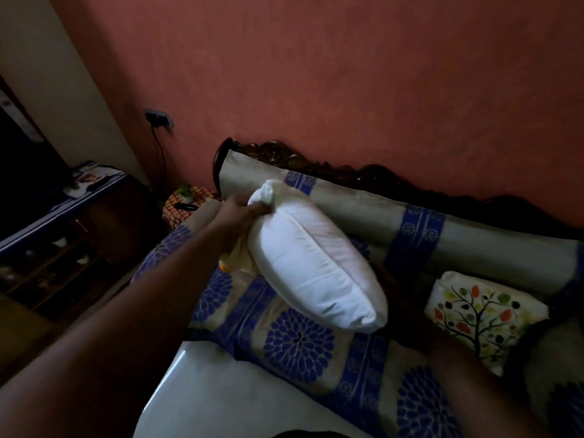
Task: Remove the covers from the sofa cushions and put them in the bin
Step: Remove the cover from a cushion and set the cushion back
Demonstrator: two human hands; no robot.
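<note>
At the far left we see a dark wooden cabinet (47,248) with open shelves, its contents too dim to make out, and beyond it a small red-and-yellow patterned stand (186,205) half hidden by our arm. Our left hand (243,213) reaches forward and grips a bunched corner of the bare white cushion (313,267), fingers curled tight into the soft, smooth fabric; the cushion is plump, oblong, with a seam running along its edge, and it hangs tilted above the sofa (303,346). Just below that hand a crumpled pale yellow cover (240,263) peeks out, mostly hidden behind the cushion and wrist, so we cannot tell what holds it. The sofa wears a woven beige spread with blue flower medallions, and its carved dark wooden back runs along the terracotta wall (347,74). Further right a covered cushion (483,317), cream with a printed tree, leans on the seat. Our right forearm crosses the lower right in deep shadow; its hand is lost behind the white cushion, and we cannot tell its grip.
</note>
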